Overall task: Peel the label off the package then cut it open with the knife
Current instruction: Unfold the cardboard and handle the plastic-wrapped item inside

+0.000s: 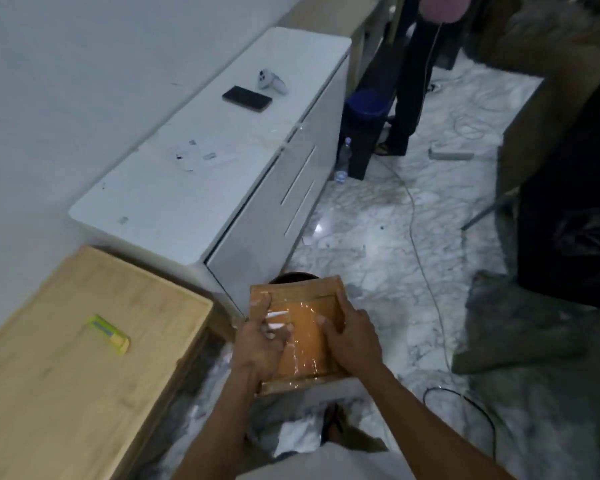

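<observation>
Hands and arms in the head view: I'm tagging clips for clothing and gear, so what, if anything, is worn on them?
Nothing shows on either. The left hand and right hand are bare, with no gloves, and no rings visible on the fingers. Both forearms are uncovered up to the frame edge: no sleeves, watch, bands or cables.

Taped brown package (305,327), held flat.

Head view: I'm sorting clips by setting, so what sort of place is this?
Probably a room in a home or small office: a marble-patterned tile floor, a low white cabinet with a smartphone on top, and a wooden table beside the person.
</observation>
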{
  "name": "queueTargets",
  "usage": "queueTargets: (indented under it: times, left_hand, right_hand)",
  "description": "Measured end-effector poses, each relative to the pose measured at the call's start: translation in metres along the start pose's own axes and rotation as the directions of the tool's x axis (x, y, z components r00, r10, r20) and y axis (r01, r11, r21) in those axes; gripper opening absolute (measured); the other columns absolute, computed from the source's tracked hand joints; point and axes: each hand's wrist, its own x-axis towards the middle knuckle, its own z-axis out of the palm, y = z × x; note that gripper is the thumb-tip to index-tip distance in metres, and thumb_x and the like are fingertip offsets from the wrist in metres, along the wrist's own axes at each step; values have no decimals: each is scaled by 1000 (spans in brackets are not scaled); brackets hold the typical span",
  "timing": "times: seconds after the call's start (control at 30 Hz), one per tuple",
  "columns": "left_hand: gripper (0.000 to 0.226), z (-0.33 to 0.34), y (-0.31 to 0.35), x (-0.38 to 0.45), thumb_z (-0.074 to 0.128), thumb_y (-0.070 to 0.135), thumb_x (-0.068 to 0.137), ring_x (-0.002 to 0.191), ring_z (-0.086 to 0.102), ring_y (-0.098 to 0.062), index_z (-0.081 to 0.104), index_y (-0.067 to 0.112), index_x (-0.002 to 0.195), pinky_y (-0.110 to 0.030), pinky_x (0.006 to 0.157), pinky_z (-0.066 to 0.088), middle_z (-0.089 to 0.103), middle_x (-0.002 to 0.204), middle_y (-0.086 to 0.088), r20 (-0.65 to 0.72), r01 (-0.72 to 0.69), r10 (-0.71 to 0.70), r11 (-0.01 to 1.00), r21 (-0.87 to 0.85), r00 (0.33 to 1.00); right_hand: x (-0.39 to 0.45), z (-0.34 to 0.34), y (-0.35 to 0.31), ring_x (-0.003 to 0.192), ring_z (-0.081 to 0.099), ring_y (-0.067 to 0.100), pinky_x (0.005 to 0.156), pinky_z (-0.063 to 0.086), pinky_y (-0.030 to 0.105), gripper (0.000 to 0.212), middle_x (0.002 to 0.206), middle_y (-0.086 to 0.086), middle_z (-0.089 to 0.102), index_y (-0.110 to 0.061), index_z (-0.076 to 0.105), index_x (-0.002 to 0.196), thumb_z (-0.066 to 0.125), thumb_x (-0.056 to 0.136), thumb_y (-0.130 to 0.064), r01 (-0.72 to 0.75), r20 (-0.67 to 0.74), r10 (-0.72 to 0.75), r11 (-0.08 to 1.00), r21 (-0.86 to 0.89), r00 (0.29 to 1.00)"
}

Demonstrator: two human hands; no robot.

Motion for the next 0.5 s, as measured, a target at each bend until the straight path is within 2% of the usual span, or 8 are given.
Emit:
queueTargets:
  times: [0.07, 0.13, 0.2, 0.33, 0.5]
  left_hand:
    - [69, 16, 4, 2, 73, 32, 87, 100, 61, -13, 39, 36, 147, -5, 76, 49, 55, 136, -5, 4, 25, -25, 1000, 16, 1000]
    - [67, 28, 4, 6, 67, 51, 85, 116, 59, -25, 34, 52, 143, -36, 97, 53, 48, 144, -6, 10, 71, -72, 995, 76, 997]
    - [64, 35, 3, 9, 64, 55, 86, 116, 59, -28, 34, 54, 142, -48, 100, 50, 50, 141, -8, 15, 101, -103, 990, 100, 995]
    - [60, 42, -3, 20, 59, 51, 90, 117, 59, -29, 34, 45, 144, -50, 99, 48, 57, 136, -3, 31, 123, -131, 975, 184, 991]
    - [51, 55, -18, 49, 55, 51, 93, 105, 60, -23, 36, 48, 140, -40, 94, 47, 57, 126, 4, 46, 206, -218, 962, 181, 975]
  right_hand:
    - [6, -10, 11, 119, 54, 31, 96, 46, 45, 73, 131, 12, 48, -49, 10, 151, 46, 90, -65, -37, 0, 37, 999, -15, 999]
    - [14, -12, 18, 119, 53, 33, 96, 45, 45, 72, 133, 15, 48, -49, 9, 152, 44, 90, -65, -68, 15, 68, 997, -24, 998]
    - [21, -7, 22, 116, 55, 34, 96, 47, 46, 73, 131, 15, 49, -46, 8, 152, 40, 90, -68, -84, 36, 85, 996, -40, 996]
    - [33, 4, 29, 116, 54, 34, 96, 47, 46, 71, 133, 16, 49, -46, 8, 152, 38, 92, -67, -151, 80, 156, 987, -63, 985]
    - [53, 15, 34, 125, 50, 36, 101, 41, 46, 70, 145, 17, 40, -45, 9, 152, 41, 93, -63, -242, 121, 255, 964, -110, 959]
